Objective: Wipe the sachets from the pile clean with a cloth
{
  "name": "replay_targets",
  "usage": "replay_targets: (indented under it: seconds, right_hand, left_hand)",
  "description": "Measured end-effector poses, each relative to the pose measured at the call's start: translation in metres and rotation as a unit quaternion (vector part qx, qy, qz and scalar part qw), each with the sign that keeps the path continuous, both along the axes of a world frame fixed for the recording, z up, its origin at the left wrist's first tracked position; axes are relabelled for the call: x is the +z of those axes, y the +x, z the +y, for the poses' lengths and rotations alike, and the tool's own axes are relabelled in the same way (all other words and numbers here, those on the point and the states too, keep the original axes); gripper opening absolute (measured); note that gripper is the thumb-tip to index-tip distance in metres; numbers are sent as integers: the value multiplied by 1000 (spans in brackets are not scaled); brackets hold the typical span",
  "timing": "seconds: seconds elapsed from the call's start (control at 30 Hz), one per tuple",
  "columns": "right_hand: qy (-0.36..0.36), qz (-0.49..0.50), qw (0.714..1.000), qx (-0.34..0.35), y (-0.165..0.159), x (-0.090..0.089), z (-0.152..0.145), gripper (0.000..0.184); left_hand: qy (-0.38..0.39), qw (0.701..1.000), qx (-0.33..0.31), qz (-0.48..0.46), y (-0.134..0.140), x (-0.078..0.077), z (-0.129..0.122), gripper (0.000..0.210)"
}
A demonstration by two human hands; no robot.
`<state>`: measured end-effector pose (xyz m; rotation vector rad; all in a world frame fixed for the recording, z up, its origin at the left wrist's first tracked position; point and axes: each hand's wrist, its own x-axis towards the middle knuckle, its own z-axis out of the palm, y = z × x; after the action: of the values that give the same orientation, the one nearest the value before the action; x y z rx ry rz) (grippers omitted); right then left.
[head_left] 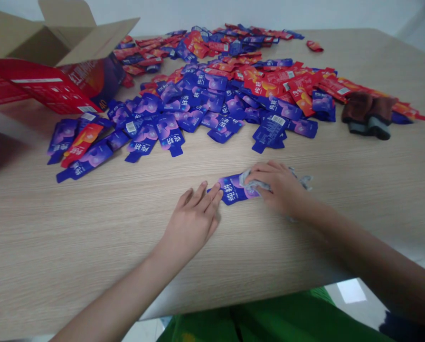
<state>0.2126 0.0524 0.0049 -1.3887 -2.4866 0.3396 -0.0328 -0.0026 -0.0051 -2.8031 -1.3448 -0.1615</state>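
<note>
A purple sachet (234,189) with white lettering lies flat on the table near the front. The fingertips of my left hand (194,213) rest on its left, tabbed end, with the fingers stretched out. My right hand (278,187) is closed on a crumpled grey cloth (250,179) and presses it against the sachet's right part, hiding that end. Beyond my hands, several purple sachets (171,135) are spread in a loose pile.
Red and orange sachets (265,80) mix with purple ones across the table (91,237). An open cardboard box (80,83) stands at the back left. Brown and grey folded fabric (369,114) lies at the right. One red sachet (315,46) sits apart at the back.
</note>
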Motion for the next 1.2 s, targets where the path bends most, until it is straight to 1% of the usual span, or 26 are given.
replay_targets:
  seconds: [0.1, 0.17, 0.23, 0.33, 0.4, 0.47, 0.57, 0.63, 0.7, 0.77, 0.83, 0.93, 1.0, 1.07, 1.13, 1.2]
  right_hand:
    - [-17, -3, 1000, -19, 19, 10, 11, 29]
    - [1, 6, 1000, -8, 15, 19, 15, 28]
    - [21, 25, 999, 30, 1, 24, 15, 27]
    - [15, 36, 993, 116, -24, 19, 9, 27]
    - [5, 26, 990, 136, -28, 11, 5, 26]
    - [0, 24, 993, 112, -18, 2, 4, 26]
    - [-23, 44, 997, 62, 15, -3, 8, 24]
    - [-26, 40, 998, 42, 32, 0, 13, 23]
    - [-7, 22, 999, 36, 36, 8, 16, 23]
    - [18, 33, 998, 43, 25, 16, 16, 22]
    - [22, 60, 995, 73, 5, 21, 12, 22]
    - [4, 49, 988, 147, -23, 18, 3, 24]
    - [-1, 20, 986, 167, -29, 11, -2, 28]
    - [2, 4, 990, 144, -20, 5, -5, 29]
    - [2, 9, 995, 100, -1, 2, -6, 29]
    - [-3, 24, 998, 60, 19, 2, -5, 29]
  left_hand:
    - [0, 1000, 2, 5, 1, 0, 1, 45]
    - [2, 1000, 1, 6, 1, 1, 1, 45]
    - [4, 1000, -3, 5, 1, 2, 1, 45]
    - [7, 1000, -7, 3, 0, 2, 1, 44]
    - [9, 1000, -6, 0, 0, 2, 1, 43]
    - [9, 1000, -2, -3, -1, 2, 1, 43]
    - [4, 1000, 2, -2, 0, 2, 2, 43]
    - [0, 1000, 4, 1, 1, 2, 2, 44]
    - [-1, 1000, 7, 3, 2, 3, 1, 44]
    - [2, 1000, 10, 1, 3, 3, 1, 44]
    - [5, 1000, 8, -1, 3, 2, 0, 43]
    - [10, 1000, 3, 1, 3, 2, 0, 41]
    - [6, 1000, 2, 1, 2, 2, 0, 41]
    - [-2, 1000, 4, -2, 2, 2, 0, 42]
    - [-7, 1000, 10, -5, 2, 3, 0, 43]
    - [-8, 1000, 13, -5, 2, 3, 1, 44]
